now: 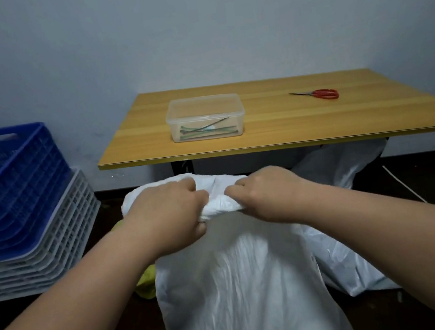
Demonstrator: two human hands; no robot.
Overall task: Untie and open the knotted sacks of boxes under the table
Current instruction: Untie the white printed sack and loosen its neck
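Head view, step: working at the bunched neck of the white sack point(237, 283), judged to be the untying stage; mouth not yet open.
Head view, left hand point(173, 214): fingers curled tight round the gathered plastic on the left of the neck.
Head view, right hand point(267, 195): fingers clamped on the same twist from the right, knuckles close to the other hand, nearly touching.
Head view, knot point(217, 203): hidden between the two fists; cannot tell whether loosened.
Head view, sack position: on the dark floor in front of the table point(275, 125), not beneath it; second sack point(337, 163) lying partly under the table edge, well behind.
Head view, contents: boxes not visible through the plastic.
Head view, tabletop: clear container point(205, 117) with ties inside, red scissors point(321, 93) to the right, both untouched.
Head view, left side: blue crate point(9, 179) on stacked grey crates.
Next move, judged: pulling the twisted ends apart, then spreading the mouth wide; thin plastic likely to tear if yanked.
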